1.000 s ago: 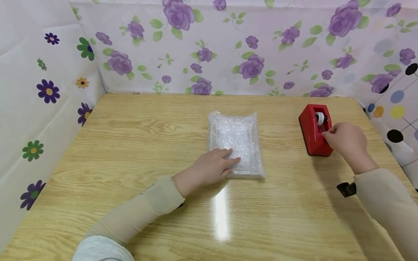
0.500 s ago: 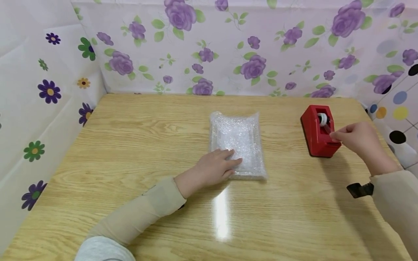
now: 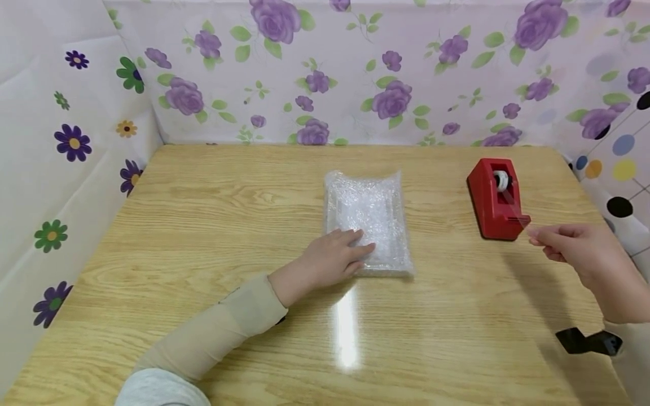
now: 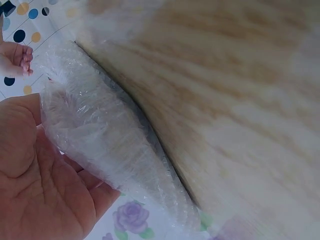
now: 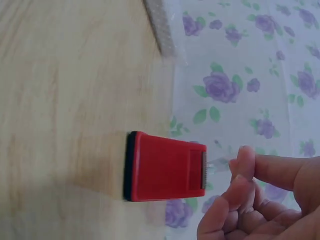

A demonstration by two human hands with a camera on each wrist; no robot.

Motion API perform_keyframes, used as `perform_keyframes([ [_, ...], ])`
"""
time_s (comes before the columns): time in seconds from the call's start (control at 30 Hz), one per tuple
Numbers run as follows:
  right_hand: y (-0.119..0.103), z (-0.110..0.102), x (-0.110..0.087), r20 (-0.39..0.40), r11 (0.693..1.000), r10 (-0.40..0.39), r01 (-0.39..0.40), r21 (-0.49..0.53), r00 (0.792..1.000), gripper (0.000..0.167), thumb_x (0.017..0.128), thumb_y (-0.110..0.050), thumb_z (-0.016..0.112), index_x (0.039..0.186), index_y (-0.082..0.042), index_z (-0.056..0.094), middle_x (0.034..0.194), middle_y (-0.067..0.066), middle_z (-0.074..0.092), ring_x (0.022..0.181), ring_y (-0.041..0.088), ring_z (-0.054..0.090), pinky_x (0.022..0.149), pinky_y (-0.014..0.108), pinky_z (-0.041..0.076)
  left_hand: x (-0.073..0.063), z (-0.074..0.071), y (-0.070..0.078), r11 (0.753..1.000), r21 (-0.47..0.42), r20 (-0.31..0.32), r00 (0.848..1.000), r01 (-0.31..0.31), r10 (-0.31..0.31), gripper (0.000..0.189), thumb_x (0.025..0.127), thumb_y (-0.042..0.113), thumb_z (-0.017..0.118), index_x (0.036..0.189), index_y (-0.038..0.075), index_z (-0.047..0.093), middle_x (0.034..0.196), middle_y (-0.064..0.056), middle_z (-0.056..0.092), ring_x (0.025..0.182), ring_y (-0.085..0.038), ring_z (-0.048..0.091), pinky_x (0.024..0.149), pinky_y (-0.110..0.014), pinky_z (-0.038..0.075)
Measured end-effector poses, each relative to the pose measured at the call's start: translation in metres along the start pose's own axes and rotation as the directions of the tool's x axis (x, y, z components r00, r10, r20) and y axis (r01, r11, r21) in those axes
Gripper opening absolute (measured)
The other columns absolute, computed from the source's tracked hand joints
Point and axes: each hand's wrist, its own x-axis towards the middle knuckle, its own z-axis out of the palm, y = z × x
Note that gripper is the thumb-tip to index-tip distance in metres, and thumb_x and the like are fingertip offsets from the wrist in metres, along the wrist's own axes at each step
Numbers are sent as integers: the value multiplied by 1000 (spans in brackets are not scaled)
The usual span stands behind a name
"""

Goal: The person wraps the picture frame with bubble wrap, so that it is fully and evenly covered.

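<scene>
A flat rectangular packet in bubble wrap [image 3: 378, 220] lies on the wooden table. My left hand [image 3: 330, 259] rests on its lower left part with fingers spread; the left wrist view shows the palm beside the wrapped edge [image 4: 120, 130]. To the right stands a red tape dispenser [image 3: 492, 208] with a small white-cored roll. Just off its cutter, my right hand [image 3: 584, 254] pinches the end of a clear tape strip [image 3: 517, 210] that runs back to the roll. In the right wrist view, thumb and forefinger meet near the toothed blade [image 5: 204, 170].
The light wooden table [image 3: 203, 225] backs onto a purple-flowered cloth [image 3: 345, 73]. Another patterned cloth with daisies [image 3: 30, 169] hangs at the left. A dotted sheet [image 3: 622, 169] stands along the right side.
My right hand has drawn the tape out from the roll, past the cutter, moving right and toward me. The left hand and the packet have stayed put.
</scene>
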Motion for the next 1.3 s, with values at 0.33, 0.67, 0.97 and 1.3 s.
perform_keyframes([
  [0.33,23,6,-6,132,971,-27,-5,240,991,12,96,-33,55,89,-33,65,78,-21,63,70,4,55,63,17,52,2,-1,1,1000,-18,20,1000,17,-17,42,99,29,49,140,20,49,146,-15,43,135,-27,40,115,-41,30],
  [0.67,25,11,7,200,909,-74,-17,416,977,19,96,-36,53,85,-40,67,74,-9,64,66,9,61,62,18,54,2,-4,2,1000,-19,22,1000,16,-16,42,99,29,49,140,20,49,146,-15,43,135,-29,41,115,-41,31],
  [0.97,16,23,13,55,970,14,-27,241,998,46,88,-57,55,103,-14,61,59,-8,57,55,10,57,57,23,54,1,-4,3,1000,-26,50,999,18,-17,42,100,30,47,141,21,48,147,-15,41,137,-28,38,116,-41,29],
  [1.3,11,29,14,20,910,50,-54,410,999,28,84,-52,63,94,-25,63,61,-7,53,51,13,57,57,20,54,2,-1,1,1000,-6,28,1000,5,-5,41,100,29,48,140,21,49,146,-15,44,136,-26,39,115,-41,31],
])
